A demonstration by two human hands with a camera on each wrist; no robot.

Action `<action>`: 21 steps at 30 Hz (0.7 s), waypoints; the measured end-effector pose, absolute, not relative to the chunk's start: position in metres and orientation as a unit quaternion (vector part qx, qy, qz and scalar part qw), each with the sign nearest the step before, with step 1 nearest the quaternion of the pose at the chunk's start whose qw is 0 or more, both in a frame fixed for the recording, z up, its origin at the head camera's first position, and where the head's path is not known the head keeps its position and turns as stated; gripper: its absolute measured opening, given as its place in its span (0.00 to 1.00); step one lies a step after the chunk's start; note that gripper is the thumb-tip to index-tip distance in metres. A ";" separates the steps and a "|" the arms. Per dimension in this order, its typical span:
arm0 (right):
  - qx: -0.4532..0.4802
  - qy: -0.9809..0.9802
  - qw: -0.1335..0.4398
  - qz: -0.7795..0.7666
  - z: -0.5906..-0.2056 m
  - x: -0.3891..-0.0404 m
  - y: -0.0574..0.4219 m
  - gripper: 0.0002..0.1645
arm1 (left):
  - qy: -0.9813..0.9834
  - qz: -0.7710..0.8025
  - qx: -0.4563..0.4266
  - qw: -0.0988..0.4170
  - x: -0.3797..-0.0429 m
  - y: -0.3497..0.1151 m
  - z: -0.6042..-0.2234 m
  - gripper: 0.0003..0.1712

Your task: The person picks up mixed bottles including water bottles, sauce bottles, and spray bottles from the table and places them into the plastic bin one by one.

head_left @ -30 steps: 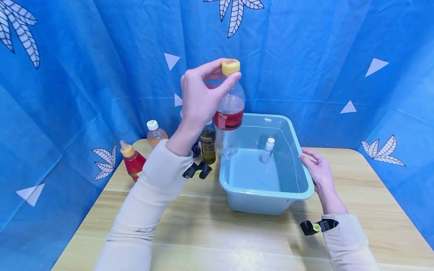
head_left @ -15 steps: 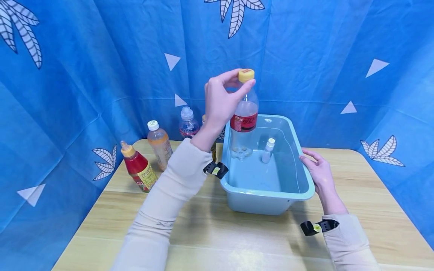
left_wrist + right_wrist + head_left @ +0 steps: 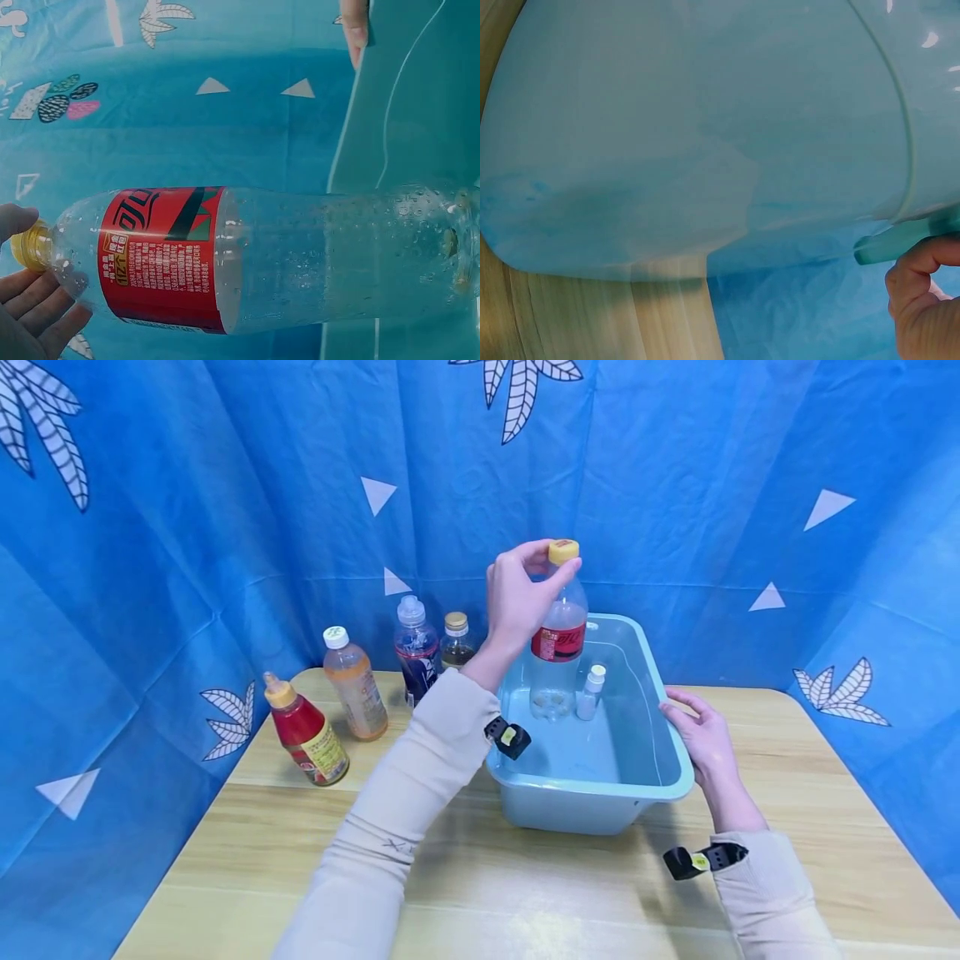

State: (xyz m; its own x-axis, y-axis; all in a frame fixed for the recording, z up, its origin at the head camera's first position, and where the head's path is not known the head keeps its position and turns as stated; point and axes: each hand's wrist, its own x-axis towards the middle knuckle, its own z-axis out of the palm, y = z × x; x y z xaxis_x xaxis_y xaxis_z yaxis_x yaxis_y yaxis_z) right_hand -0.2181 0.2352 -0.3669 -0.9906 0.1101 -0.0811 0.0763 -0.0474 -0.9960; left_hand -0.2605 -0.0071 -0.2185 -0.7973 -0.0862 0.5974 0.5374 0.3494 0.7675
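Note:
My left hand pinches a clear plastic soda bottle by its neck, just under the yellow cap. The bottle, with a red label, hangs upright inside the light blue plastic basin; whether its base touches the basin floor I cannot tell. In the left wrist view, droplets cling inside the bottle, and thumb and fingers lie around the neck. A small white-capped bottle stands in the basin beside it. On the basin's right side, my right hand grips the rim, thumb on top.
Left of the basin on the wooden table stand a red sauce bottle, an orange-tinted bottle, a dark blue-labelled bottle and a gold-capped bottle, partly behind my left forearm. A blue curtain hangs behind the table.
My left hand has carried the soda bottle right and down, from over the basin's left edge into the basin. Bottles behind the forearm have come into view. The right hand has stayed on the rim.

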 end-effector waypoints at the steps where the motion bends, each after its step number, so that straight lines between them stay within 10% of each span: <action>1: -0.068 -0.692 0.011 0.719 -0.367 -0.218 0.235 0.22 | -0.773 -0.549 -0.146 0.281 -0.262 -0.005 -0.220 0.19; 21: -0.061 -0.682 0.018 0.728 -0.368 -0.218 0.236 0.17 | -0.817 -0.534 -0.091 0.195 -0.281 0.021 -0.259 0.20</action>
State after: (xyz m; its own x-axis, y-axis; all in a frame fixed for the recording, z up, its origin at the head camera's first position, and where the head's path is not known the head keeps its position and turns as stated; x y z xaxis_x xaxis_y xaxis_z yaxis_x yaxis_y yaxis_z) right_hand -0.2176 0.2356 -0.3678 -0.9919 0.1095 -0.0651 0.0578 -0.0683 -0.9960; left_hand -0.2810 0.0208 -0.2595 -0.9070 -0.0594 0.4170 0.3581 0.4125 0.8376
